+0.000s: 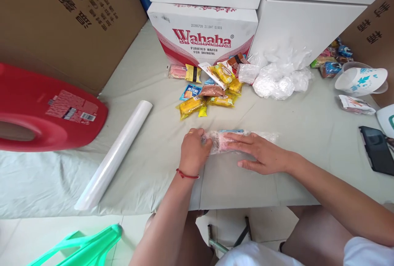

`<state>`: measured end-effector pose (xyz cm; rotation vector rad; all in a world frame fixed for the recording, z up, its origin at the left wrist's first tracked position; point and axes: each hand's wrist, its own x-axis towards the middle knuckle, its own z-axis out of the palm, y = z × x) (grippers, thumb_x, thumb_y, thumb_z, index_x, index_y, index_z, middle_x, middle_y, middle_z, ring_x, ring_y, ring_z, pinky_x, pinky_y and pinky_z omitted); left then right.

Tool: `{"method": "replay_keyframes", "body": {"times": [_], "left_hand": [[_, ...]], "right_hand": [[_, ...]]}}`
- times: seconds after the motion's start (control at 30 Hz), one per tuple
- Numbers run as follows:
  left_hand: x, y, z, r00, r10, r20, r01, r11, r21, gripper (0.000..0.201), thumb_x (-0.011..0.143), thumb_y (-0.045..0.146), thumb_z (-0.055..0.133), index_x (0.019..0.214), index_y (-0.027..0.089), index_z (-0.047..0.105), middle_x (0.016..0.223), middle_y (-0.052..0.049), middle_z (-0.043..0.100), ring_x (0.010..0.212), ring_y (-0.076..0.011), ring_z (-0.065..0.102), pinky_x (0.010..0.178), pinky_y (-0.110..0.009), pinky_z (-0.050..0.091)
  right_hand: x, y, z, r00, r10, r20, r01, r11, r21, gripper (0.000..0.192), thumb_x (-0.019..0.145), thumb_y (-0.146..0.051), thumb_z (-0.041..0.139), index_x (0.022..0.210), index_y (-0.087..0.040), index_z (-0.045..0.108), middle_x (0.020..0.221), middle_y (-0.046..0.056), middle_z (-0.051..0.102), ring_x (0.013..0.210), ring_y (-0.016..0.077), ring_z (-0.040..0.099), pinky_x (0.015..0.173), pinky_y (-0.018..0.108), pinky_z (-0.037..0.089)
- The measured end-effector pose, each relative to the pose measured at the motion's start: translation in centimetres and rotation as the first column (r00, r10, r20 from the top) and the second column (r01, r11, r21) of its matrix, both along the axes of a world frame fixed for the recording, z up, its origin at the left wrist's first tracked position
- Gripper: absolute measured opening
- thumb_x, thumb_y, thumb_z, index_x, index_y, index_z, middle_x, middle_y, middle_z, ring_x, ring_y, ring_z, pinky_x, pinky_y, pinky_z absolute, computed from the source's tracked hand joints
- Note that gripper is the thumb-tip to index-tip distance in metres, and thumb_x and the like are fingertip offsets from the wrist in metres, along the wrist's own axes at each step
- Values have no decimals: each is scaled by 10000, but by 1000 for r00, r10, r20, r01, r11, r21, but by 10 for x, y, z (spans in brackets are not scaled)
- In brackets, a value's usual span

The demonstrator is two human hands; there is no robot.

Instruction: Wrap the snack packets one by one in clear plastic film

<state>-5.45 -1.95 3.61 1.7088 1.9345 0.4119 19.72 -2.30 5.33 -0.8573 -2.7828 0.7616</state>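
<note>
A bundle of small snack packets wrapped in clear plastic film [217, 143] lies on the cloth-covered table near its front edge. Pink and blue packaging shows through the film. My left hand [194, 151], with a red cord bracelet at the wrist, has its fingers curled around the bundle's left end. Across the top of the bundle, my right hand [260, 153] rests flat with fingers stretched out and thumb apart. Some loose film [272, 136] sticks out beyond the right fingers. Just behind the hands is a loose pile of yellow, brown and blue snack packets [222, 101].
On the left lie a roll of clear film [115, 155] and a red plastic jug [52, 112]. A Wahaba-style white-and-red Wahaha carton [205, 38] stands behind the packets. Crumpled clear wrapped bundles [277, 81] sit right of it. A phone [378, 150] and a patterned bowl [360, 81] are far right.
</note>
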Motion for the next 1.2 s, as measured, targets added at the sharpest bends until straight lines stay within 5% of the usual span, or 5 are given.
{"method": "replay_keyframes", "body": {"times": [0.37, 0.63, 0.77, 0.9, 1.2], "left_hand": [[45, -20, -9, 865, 27, 500, -104, 987, 127, 231, 922, 275, 479, 888, 217, 700, 780, -6, 714, 701, -162, 633, 708, -281, 462], [46, -8, -21, 976, 49, 213, -78, 988, 132, 294, 914, 305, 581, 1150, 214, 732, 878, -52, 703, 859, -245, 640, 792, -352, 482], [48, -9, -19, 989, 138, -49, -129, 979, 160, 632, 802, 469, 760, 1322, 127, 650, 1159, -178, 645, 1123, -379, 561, 980, -505, 466], [51, -13, -16, 994, 104, -38, -100, 990, 96, 379, 864, 515, 690, 1023, 173, 730, 1207, -186, 605, 1175, -419, 506, 959, -552, 454], [68, -21, -11, 927, 0, 376, -72, 982, 176, 313, 832, 334, 695, 786, 245, 399, 718, 56, 467, 650, -140, 459, 620, -273, 384]], "right_hand": [[-14, -11, -17, 991, -131, -38, 130, 991, -37, 555, 1058, -326, 482, 1596, -208, 418, 1668, 147, 360, 1471, 320, 476, 1093, 536, 494], [4, -4, -32, 872, -328, -364, 192, 912, -363, 409, 1091, -358, 378, 1424, -323, 613, 1508, 54, 597, 1210, 202, 681, 978, 394, 589], [12, -11, -39, 724, -643, -248, 643, 760, -93, 390, 1025, -433, 517, 1370, -292, 633, 1460, 106, 594, 1089, 259, 671, 917, 459, 586], [22, -19, -44, 623, -782, -23, 771, 609, 188, 570, 881, -541, 700, 1339, -210, 631, 1341, 195, 590, 1232, 427, 507, 987, 643, 485], [12, -23, -38, 655, -754, -35, 755, 652, 73, 147, 905, -365, 628, 845, -247, 564, 849, 71, 656, 875, 288, 577, 730, 402, 470]]}}
